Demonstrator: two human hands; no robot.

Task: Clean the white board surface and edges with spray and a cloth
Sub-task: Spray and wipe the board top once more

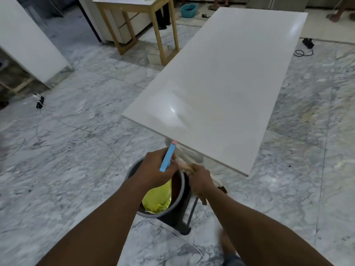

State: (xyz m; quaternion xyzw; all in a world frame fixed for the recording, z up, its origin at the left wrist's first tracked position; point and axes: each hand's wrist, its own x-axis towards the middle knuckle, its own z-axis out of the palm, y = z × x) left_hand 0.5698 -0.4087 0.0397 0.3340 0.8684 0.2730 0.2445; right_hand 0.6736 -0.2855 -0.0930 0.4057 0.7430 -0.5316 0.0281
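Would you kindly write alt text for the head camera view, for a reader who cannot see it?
A person's left hand grips a spray bottle of yellow liquid above a dark bucket, while the right hand holds a cloth beside it. A long white board lies flat just ahead, over a grey marble floor.

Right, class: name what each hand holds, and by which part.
The spray bottle, at its neck under the blue head, in the left hand; the cloth, bunched, in the right hand.

The marble floor [67,150] carries a dark bucket [171,217] at the near end of the white board [221,83], and a wooden table [123,6] beyond the board's far left corner.
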